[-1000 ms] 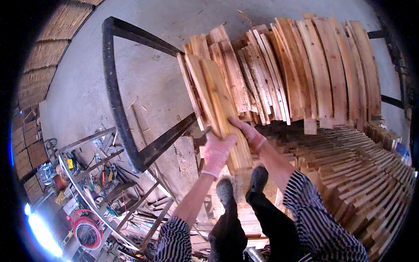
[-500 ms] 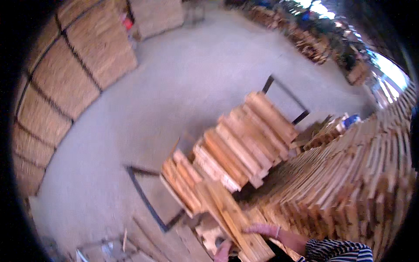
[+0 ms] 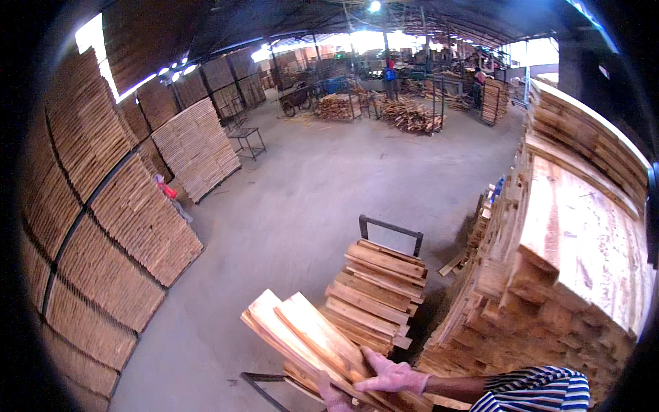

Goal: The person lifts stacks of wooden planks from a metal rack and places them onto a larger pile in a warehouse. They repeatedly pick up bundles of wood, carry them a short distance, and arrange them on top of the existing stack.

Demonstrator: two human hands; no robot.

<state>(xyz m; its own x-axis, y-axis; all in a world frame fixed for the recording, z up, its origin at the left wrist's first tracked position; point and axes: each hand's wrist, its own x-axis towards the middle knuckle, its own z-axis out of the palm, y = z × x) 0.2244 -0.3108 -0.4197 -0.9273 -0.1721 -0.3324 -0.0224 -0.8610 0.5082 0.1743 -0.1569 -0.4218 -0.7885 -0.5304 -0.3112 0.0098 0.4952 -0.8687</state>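
Left hand (image 3: 333, 393) and right hand (image 3: 392, 375) clasp at least 2 boards (image 3: 314, 328), seemingly mid-lift, with stacked planks (image 3: 376, 292) beyond the grip; the next move calls for even support.

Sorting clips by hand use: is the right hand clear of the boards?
No, the right hand lies on boards near their near end.

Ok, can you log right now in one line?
left hand: holding boards | right hand: holding boards | ahead: loaded black rack | right: tall wood stack
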